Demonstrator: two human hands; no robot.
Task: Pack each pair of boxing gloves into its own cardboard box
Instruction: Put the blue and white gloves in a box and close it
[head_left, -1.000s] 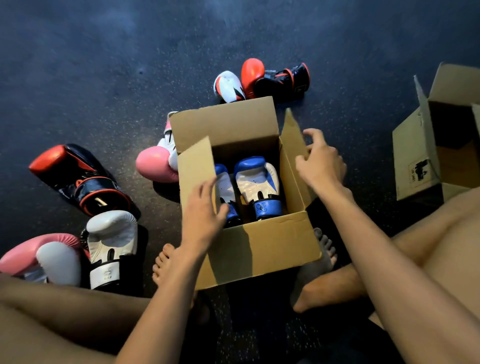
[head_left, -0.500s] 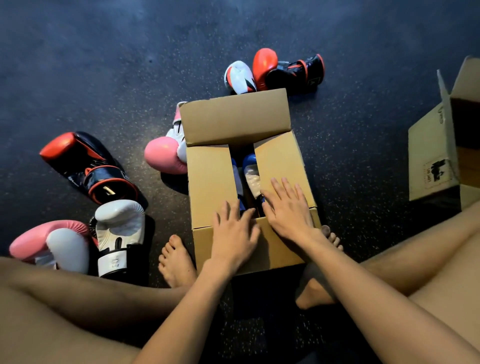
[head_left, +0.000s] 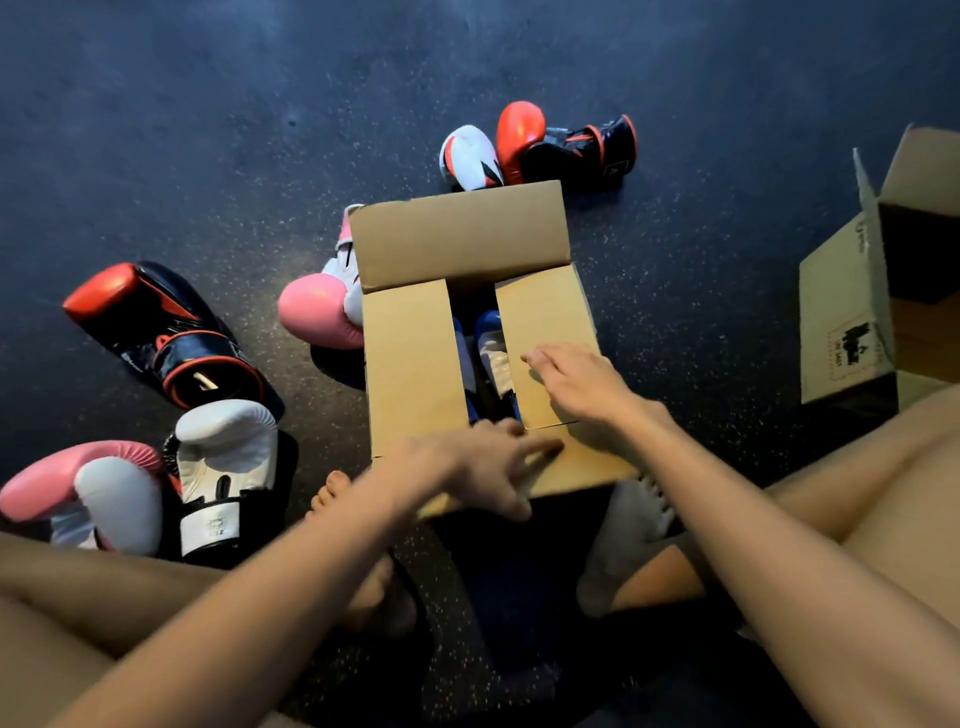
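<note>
I'm pressing my right hand (head_left: 582, 382) flat, fingers spread, on the box (head_left: 410, 364) flap, left hand (head_left: 467, 467) fingers loosely spread at its near edge, blue gloves (head_left: 488, 358) inside lying cuffs toward me.

Dark speckled floor (head_left: 182, 130), with a cardboard box (head_left: 415, 364) at centre, scattered boxing gloves (head_left: 156, 332) left and above, second box (head_left: 847, 312) at right edge.

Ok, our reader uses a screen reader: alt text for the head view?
A seated person's left hand and right hand fold flaps on a cardboard box holding blue-and-white boxing gloves. Loose gloves lie on the dark floor; a second open box stands right.
</note>
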